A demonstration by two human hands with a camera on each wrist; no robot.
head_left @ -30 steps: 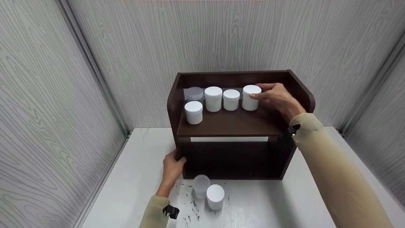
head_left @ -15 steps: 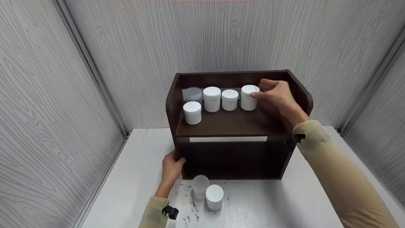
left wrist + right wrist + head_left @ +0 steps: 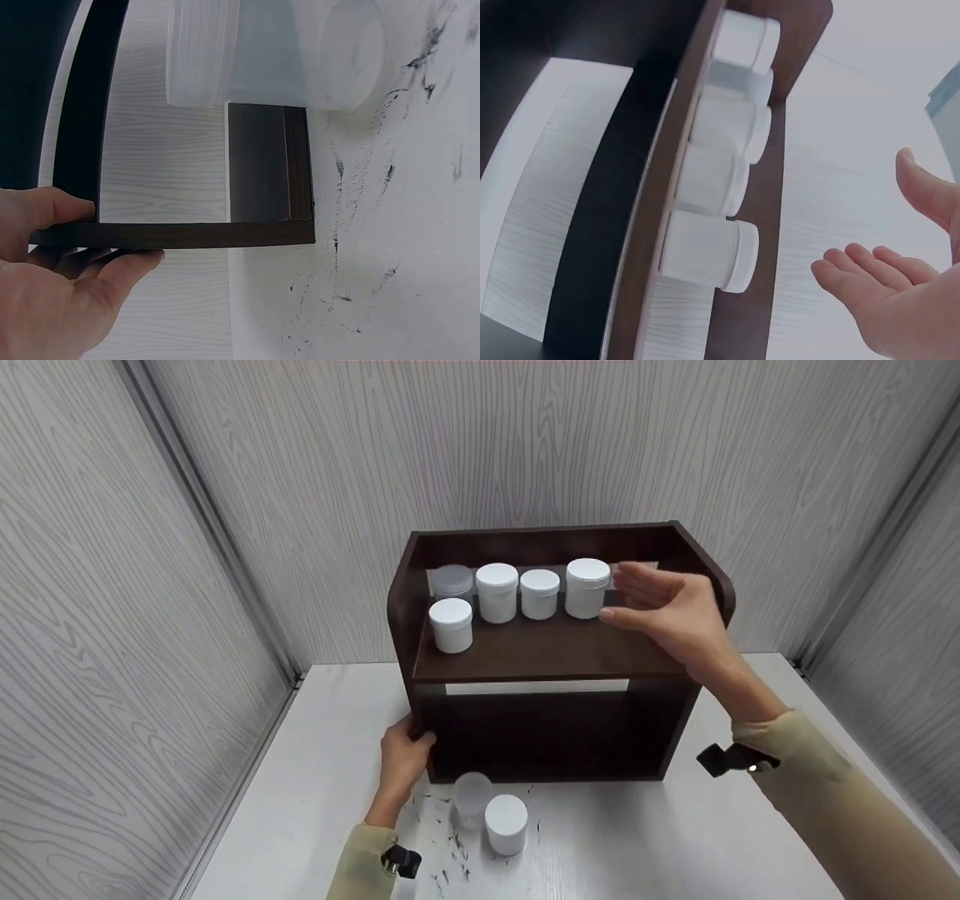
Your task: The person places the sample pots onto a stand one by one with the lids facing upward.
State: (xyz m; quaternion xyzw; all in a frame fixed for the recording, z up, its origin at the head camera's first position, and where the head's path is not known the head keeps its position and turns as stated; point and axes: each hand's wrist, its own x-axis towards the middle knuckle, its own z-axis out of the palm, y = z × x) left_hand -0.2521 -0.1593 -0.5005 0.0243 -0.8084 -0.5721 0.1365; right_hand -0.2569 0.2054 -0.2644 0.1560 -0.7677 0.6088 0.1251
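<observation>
A dark brown two-tier shelf stands on the white table. My left hand grips the edge of its left side panel, thumb on the inner face and fingers outside. On the upper tier, a tall white jar ends a back row with a short white jar, another tall white jar and a translucent jar. One more white jar stands in front of the translucent one. Just right of the rightmost jar, my right hand is apart from it with fingers extended, holding nothing.
On the table before the shelf stand a translucent jar and a white jar, side by side. Dark smudges mark the tabletop around them. Grey wood-grain walls enclose the table at the back and sides.
My right hand has let go of the rightmost tall jar and drawn back to the right and toward me, its fingers spreading. The left hand keeps its grip on the shelf panel.
</observation>
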